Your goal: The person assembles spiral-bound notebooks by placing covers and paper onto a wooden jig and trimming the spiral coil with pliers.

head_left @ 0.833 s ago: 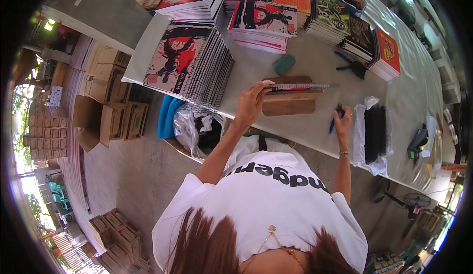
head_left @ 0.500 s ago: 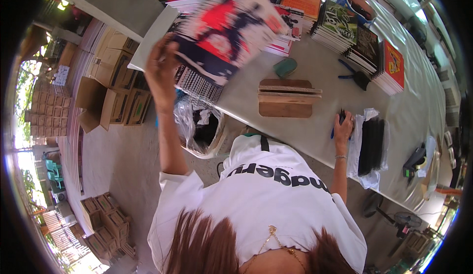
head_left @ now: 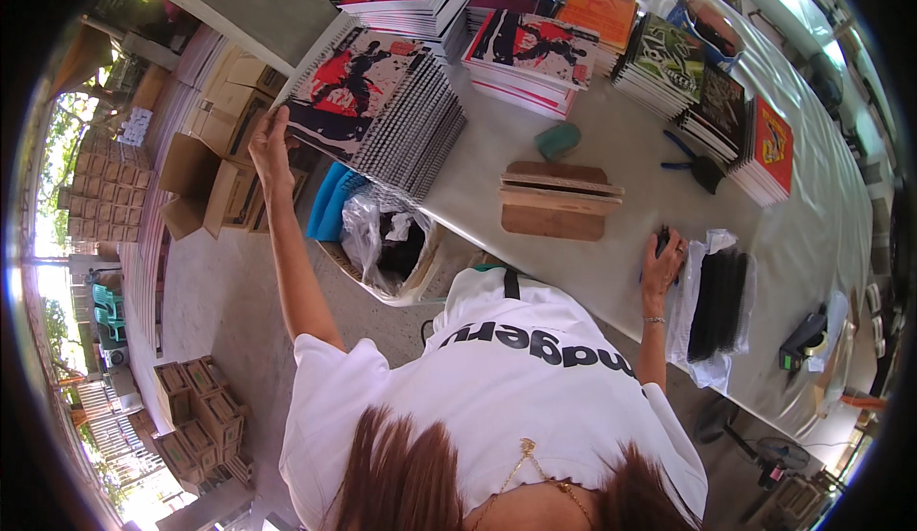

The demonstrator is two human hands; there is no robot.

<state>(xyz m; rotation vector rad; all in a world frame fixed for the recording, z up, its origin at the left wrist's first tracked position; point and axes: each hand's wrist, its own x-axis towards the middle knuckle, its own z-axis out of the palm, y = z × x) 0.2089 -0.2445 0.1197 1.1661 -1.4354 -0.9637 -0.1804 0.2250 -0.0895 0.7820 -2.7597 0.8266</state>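
At the table's left side stands a tall stack of spiral-bound books (head_left: pixel 415 116). The top book (head_left: pixel 358 87), with a red, black and white cover, lies on it. My left hand (head_left: pixel 272 149) has its fingers closed at that book's left corner. To the right, my right hand (head_left: pixel 662 265) rests on the table, wrapped round small pliers with a dark head and blue handles; the palm hides most of them. Between my hands lies a brown wooden block (head_left: pixel 554 221) with an upright slotted piece. Just beyond it sits a green lump-shaped object (head_left: pixel 557 140).
Stacks of books (head_left: pixel 535 53) line the far side. A second blue-handled tool (head_left: pixel 695 160) lies at right, and black wire-like strips (head_left: pixel 721 287) in plastic lie beside my right hand. Below the table's left edge is a plastic-lined bin (head_left: pixel 382 254); cardboard boxes (head_left: pixel 224 139) stand farther left.
My left hand has moved left and lowered the book from mid-air onto the spiral-bound stack, uncovering the book piles behind. The right hand stays in place with the pliers.
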